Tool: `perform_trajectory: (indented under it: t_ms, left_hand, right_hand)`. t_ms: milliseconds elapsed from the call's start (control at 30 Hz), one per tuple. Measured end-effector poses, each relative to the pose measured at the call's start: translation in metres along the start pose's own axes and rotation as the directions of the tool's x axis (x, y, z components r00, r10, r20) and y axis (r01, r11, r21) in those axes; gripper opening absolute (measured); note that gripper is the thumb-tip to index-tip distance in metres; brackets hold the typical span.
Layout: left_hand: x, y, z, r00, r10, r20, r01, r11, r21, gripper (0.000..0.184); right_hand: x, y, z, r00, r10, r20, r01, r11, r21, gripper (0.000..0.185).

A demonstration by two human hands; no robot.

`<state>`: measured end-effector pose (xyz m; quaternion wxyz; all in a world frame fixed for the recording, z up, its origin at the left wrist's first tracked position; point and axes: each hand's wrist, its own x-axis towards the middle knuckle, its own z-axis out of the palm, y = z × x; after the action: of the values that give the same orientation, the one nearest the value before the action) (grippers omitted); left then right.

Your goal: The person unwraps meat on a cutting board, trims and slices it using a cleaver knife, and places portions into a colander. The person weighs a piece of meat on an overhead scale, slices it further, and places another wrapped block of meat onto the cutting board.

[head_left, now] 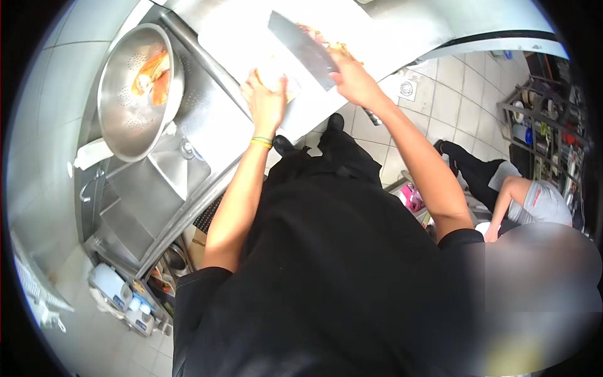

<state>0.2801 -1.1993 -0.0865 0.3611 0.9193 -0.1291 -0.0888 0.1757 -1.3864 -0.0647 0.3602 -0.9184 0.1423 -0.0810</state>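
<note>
My right hand [357, 83] grips a wide-bladed cleaver [300, 47] by its handle end, the blade slanting up and left over the white cutting board [232, 28]. Beyond the blade lie reddish-brown cut food pieces [339, 48], perhaps meat, partly hidden by it. My left hand [266, 103] is on the board left of the cleaver, fingers curled around a pale piece of food [271, 70] that glare washes out. Yellow and green bands circle the left wrist. Left of the board, a perforated steel colander [116, 113] is tilted, holding several orange-red pieces [154, 78].
A steel sink [141, 195] with a tap [91, 188] sits left, below the colander. Blue-and-white containers [116, 289] stand at lower left. A co-worker [543, 201] in a grey shirt bends at right near a loaded shelf rack [543, 119]. Tiled floor [461, 94] lies between.
</note>
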Motion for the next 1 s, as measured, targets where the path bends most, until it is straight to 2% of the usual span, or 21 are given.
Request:
perform_trajectory:
  t_ms: [33, 100, 233, 267, 300, 333, 400, 467, 500, 533, 567, 600, 633, 700, 733, 767, 800, 833, 933, 967, 1000]
  left_hand:
    - [-0.004, 0.015, -0.002, 1.0, -0.004, -0.022, 0.005, 1.0, 0.018, 0.071]
    - [0.0, 0.048, -0.002, 0.958, 0.132, 0.255, -0.133, 0.991, -0.011, 0.074]
    - [0.023, 0.045, -0.011, 0.92, 0.167, 0.354, -0.136, 0.985, -0.109, 0.064]
    - [0.031, 0.004, -0.022, 0.828, 0.137, 0.544, 0.199, 0.835, -0.514, 0.059]
    - [0.036, -0.02, -0.037, 0.7, 0.225, 0.678, 0.54, 0.455, -0.708, 0.055]
    - [0.014, 0.024, -0.065, 0.769, 0.223, 0.599, 0.621, -0.041, -0.782, 0.053]
    - [-0.006, 0.041, -0.114, 0.857, 0.187, 0.479, 0.496, -0.056, -0.866, 0.054]
    - [-0.02, 0.048, -0.185, 0.934, 0.172, 0.314, 0.327, -0.055, -0.943, 0.054]
    - [-0.026, 0.053, -0.226, 0.933, 0.277, 0.229, 0.265, -0.102, -0.959, 0.059]
    - [-0.031, 0.064, -0.272, 0.909, 0.395, 0.133, 0.2, -0.135, -0.97, 0.063]
    - [-0.039, 0.079, -0.327, 0.9, 0.431, 0.069, 0.156, -0.17, -0.973, 0.059]
    - [-0.055, 0.092, -0.38, 0.873, 0.487, -0.018, 0.085, -0.188, -0.978, 0.064]
    - [-0.074, 0.104, -0.434, 0.836, 0.536, -0.118, 0.012, -0.234, -0.972, 0.072]
    - [-0.115, 0.117, -0.535, 0.733, 0.601, -0.319, -0.144, -0.321, -0.936, 0.094]
    - [-0.129, 0.128, -0.589, 0.526, 0.532, -0.663, -0.826, 0.136, -0.546, 0.089]
    - [-0.128, 0.119, -0.647, 0.277, 0.647, -0.711, -0.938, 0.343, -0.053, 0.082]
    - [-0.127, 0.111, -0.706, 0.006, 0.711, -0.703, -0.766, 0.455, 0.454, 0.075]
    - [-0.118, 0.107, -0.755, 0.104, 0.706, -0.7, -0.742, 0.524, 0.419, 0.069]
    - [-0.06, 0.098, -0.859, 0.091, 0.613, -0.784, -0.581, 0.673, 0.459, 0.086]
    - [-0.038, 0.086, -0.902, 0.349, 0.568, -0.746, -0.426, 0.805, 0.414, 0.098]
    - [0.001, 0.063, -0.94, 0.145, 0.738, -0.659, -0.058, 0.672, 0.739, 0.078]
  right_hand:
    - [-0.002, -0.002, -0.012, 1.0, -0.02, 0.002, 0.02, 1.0, 0.02, 0.037]
    - [-0.003, -0.012, -0.04, 0.946, 0.293, 0.136, -0.309, 0.945, 0.112, 0.042]
    - [-0.001, -0.017, -0.069, 0.951, 0.255, 0.174, -0.281, 0.95, 0.139, 0.044]
    - [-0.002, -0.006, -0.061, 0.982, 0.169, 0.08, -0.183, 0.957, 0.224, 0.042]
    - [0.0, 0.001, -0.057, 0.996, 0.084, -0.014, -0.076, 0.95, 0.303, 0.04]
    - [0.0, -0.002, -0.059, 0.981, 0.178, 0.072, -0.192, 0.909, 0.369, 0.041]
    - [-0.001, 0.001, -0.05, 0.957, 0.232, 0.174, -0.284, 0.867, 0.409, 0.046]
    - [-0.007, 0.019, -0.02, 0.981, 0.145, 0.126, -0.178, 0.935, 0.308, 0.052]
    - [-0.01, 0.028, -0.005, 0.99, 0.101, 0.101, -0.124, 0.959, 0.254, 0.055]
    - [-0.016, 0.046, 0.011, 0.986, -0.168, 0.0, 0.168, 0.985, -0.023, 0.054]
    - [-0.024, 0.047, 0.024, 0.995, -0.091, 0.042, 0.097, 0.98, -0.174, 0.053]
    - [-0.018, 0.019, -0.001, 0.961, 0.076, 0.265, -0.097, 0.993, 0.065, 0.055]
    - [-0.015, 0.029, 0.002, 0.945, 0.102, 0.311, -0.129, 0.989, 0.067, 0.055]
    - [-0.021, 0.032, 0.012, 0.994, 0.007, 0.105, 0.008, 0.99, -0.139, 0.055]
    - [-0.018, 0.024, 0.003, 0.981, 0.0, 0.193, -0.003, 1.0, 0.019, 0.055]
    - [-0.021, 0.017, 0.004, 0.985, 0.066, 0.162, -0.07, 0.997, 0.023, 0.053]
    - [-0.027, 0.016, 0.008, 0.978, 0.152, 0.142, -0.156, 0.988, 0.018, 0.05]
    - [-0.027, 0.026, 0.017, 0.982, 0.14, 0.123, -0.142, 0.99, 0.009, 0.05]
    - [-0.014, 0.046, 0.031, 1.0, 0.007, 0.002, -0.006, 0.988, -0.154, 0.05]
    - [-0.015, 0.037, 0.033, 0.999, 0.038, 0.003, -0.037, 0.985, -0.17, 0.05]
    - [-0.017, 0.032, 0.035, 0.998, 0.062, -0.001, -0.061, 0.981, -0.181, 0.05]
